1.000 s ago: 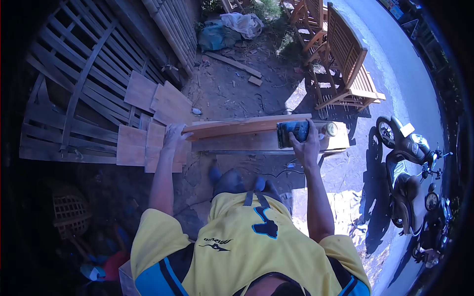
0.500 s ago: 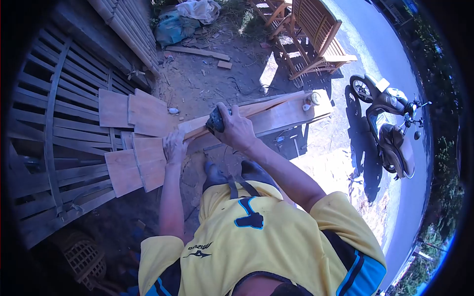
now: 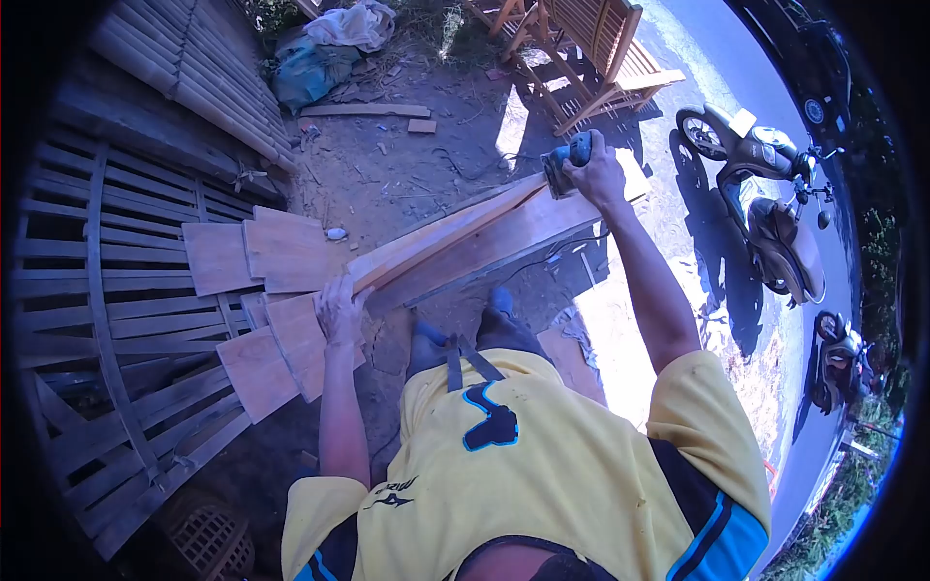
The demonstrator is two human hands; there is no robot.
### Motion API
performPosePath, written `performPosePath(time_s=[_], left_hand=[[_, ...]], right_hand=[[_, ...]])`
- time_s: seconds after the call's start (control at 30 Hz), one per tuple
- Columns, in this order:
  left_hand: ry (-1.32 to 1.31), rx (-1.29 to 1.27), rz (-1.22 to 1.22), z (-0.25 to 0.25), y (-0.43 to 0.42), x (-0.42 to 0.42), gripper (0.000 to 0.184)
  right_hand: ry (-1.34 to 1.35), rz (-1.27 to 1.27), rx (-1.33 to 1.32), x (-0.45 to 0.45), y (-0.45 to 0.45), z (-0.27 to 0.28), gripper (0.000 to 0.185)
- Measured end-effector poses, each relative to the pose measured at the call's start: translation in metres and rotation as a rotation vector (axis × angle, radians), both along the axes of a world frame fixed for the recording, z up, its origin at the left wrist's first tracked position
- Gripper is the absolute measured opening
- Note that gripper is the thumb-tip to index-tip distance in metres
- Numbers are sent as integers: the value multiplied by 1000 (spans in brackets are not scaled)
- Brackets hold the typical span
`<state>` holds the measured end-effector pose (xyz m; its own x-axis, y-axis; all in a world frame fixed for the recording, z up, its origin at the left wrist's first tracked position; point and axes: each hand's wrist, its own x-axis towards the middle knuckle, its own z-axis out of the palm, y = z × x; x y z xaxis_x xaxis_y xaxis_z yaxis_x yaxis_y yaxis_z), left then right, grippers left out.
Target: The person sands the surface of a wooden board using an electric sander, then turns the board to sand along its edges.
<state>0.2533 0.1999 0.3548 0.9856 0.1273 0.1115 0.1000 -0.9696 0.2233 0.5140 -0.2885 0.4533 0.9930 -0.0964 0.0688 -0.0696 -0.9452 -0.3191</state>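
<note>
My right hand (image 3: 598, 174) is closed round a blue-grey power sander (image 3: 565, 167) at the far right end of a long wooden board (image 3: 450, 229). The board stands on edge on a low wooden bench (image 3: 494, 239). At the board's near left end, my left hand (image 3: 339, 308) grips it with the fingers wrapped over the end. Several flat wooden pieces (image 3: 257, 373) lie just left of that hand on a slatted bamboo platform (image 3: 97, 320).
Wooden folding chairs (image 3: 605, 48) stand at the top. Parked motorbikes (image 3: 775, 213) are at the right by the road. Bags (image 3: 315, 73) and a wood strip (image 3: 363, 110) lie on the ground beyond the bench. A woven basket (image 3: 211, 542) sits at the lower left.
My right hand has swept the sander from the far end to near my left hand, then back to the far end. The view has shifted and turned; my left hand stays at the board's left end.
</note>
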Motion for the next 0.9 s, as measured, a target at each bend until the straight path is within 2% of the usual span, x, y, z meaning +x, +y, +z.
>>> performPosePath(time_s=[0.07, 0.13, 0.23, 0.37, 0.7, 0.8, 0.9], left_hand=[[4, 1, -13, 0, 2, 2, 45], [7, -3, -1, 4, 3, 4, 45], [87, 2, 15, 8, 2, 5, 45], [36, 23, -16, 8, 3, 3, 44], [101, 5, 34, 15, -1, 8, 39], [55, 16, 9, 10, -1, 7, 39], [51, 37, -8, 8, 0, 3, 40]], right_hand=[[18, 89, 64, -29, 42, 21, 87], [23, 207, 155, -58, 88, 10, 86], [128, 402, 180, -109, 158, 27, 88], [168, 580, 213, -124, 171, 21, 92], [-31, -16, 63, 29, -34, 4, 87], [-16, -12, 84, 30, -38, 4, 87], [35, 66, 109, -9, 19, 12, 86]])
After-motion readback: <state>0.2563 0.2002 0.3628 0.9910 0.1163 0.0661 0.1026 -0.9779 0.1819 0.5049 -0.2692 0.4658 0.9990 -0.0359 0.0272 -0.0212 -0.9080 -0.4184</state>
